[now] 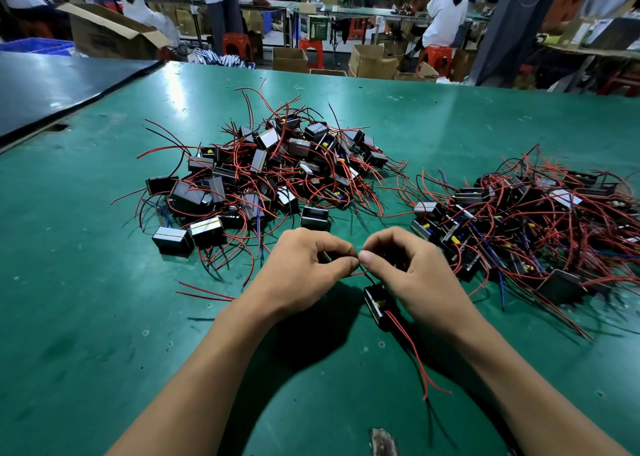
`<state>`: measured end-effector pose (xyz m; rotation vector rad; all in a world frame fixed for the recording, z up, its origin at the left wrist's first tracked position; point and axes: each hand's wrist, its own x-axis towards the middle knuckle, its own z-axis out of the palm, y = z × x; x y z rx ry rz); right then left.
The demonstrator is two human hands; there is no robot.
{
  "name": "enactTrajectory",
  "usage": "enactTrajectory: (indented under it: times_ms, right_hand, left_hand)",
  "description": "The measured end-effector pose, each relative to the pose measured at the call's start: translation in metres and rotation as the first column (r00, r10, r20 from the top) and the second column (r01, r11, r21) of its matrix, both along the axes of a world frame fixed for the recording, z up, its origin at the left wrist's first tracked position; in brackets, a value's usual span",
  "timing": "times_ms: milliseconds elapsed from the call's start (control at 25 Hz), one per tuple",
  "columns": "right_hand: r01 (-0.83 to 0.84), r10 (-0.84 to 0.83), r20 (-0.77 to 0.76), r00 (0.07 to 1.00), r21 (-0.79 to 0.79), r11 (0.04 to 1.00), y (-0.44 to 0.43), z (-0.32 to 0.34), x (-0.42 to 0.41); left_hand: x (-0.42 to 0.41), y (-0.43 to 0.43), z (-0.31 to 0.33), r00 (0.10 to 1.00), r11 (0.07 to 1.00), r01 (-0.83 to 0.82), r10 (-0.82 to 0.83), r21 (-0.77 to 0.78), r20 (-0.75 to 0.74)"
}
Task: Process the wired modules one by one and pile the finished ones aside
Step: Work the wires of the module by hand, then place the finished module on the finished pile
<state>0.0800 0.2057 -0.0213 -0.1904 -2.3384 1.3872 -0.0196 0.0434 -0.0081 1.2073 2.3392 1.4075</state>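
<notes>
A: Began with the biggest thing?

B: Did. Found a broad green desk (pixel 104 317), scuffed, with two heaps on it. Made out a central pile (pixel 270 175) of black modules tangled in red leads straight ahead, and a second pile (pixel 519 227) off to the right, near the right hand (pixel 412 272).

A: Managed to tell finished from unfinished?

B: Could not. Guessed the right-hand heap as the done one, nothing firmer.

A: And placed the module in work where?

B: Spotted the module (pixel 379 305) just under the right hand, a little toward the body; lifted or resting on the desk, could not tell. Looked like a small black block with a yellow part on its face, long axis pointing away from the body, tilted slightly left.

A: Hands?

B: Saw the left hand (pixel 304 268) curled, thumb and forefinger pinching the lead ends (pixel 362 272) — thin red and black. Saw the right hand pinching the same ends, tip to tip with the left. Judged it a joining or twisting step.

A: Next?

B: Reckoned on a short carry rightward, by the nearer right hand. Noted loose red leads (pixel 415 358) trailing toward the body — likely to snag.
</notes>
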Motion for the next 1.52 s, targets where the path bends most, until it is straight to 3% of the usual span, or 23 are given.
enactTrajectory:
  times_ms: [120, 280, 520, 720, 960, 1160, 1400, 1520]
  right_hand:
    - [0.02, 0.073, -0.244, 0.967, 0.358, 0.933, 0.007, -0.001, 0.001]
    - [0.026, 0.11, -0.273, 0.956, 0.449, 0.893, 0.016, -0.006, -0.002]
    - [0.026, 0.026, -0.156, 0.987, 0.321, 0.947, 0.008, -0.001, 0.0]
    - [0.001, 0.006, 0.087, 0.996, -0.08, 0.997, 0.004, 0.003, 0.0]
    - [0.096, -0.098, 0.071, 0.993, 0.025, 0.995, 0.013, 0.005, 0.0]
    - [0.309, -0.307, 0.038, 0.951, -0.032, 0.951, 0.032, 0.002, -0.001]
    - [0.454, -0.453, 0.023, 0.891, -0.029, 0.891, 0.044, 0.005, -0.001]
    - [0.547, -0.546, -0.17, 0.821, -0.044, 0.836, 0.038, 0.013, 0.002]
  left_hand:
    - [-0.001, 0.0, 0.0, 0.999, 1.0, -0.001, 0.001, -0.004, 0.055]
    - [-0.002, 0.0, -0.001, 0.996, 1.0, 0.005, -0.004, -0.009, 0.086]
    - [-0.002, 0.0, -0.001, 0.999, 1.0, -0.008, 0.008, 0.004, 0.041]
    - [0.0, 0.001, -0.002, 0.998, 0.999, -0.048, 0.048, -0.01, -0.039]
    - [-0.005, -0.002, -0.004, 0.994, 0.994, -0.101, 0.103, -0.053, 0.047]
    - [-0.006, -0.005, -0.005, 0.984, 0.982, -0.176, 0.176, -0.067, 0.0]
    - [0.005, 0.003, -0.004, 0.995, 0.99, -0.095, 0.094, -0.108, -0.013]
    - [0.01, 0.005, -0.003, 0.997, 0.992, -0.071, 0.071, -0.107, 0.003]
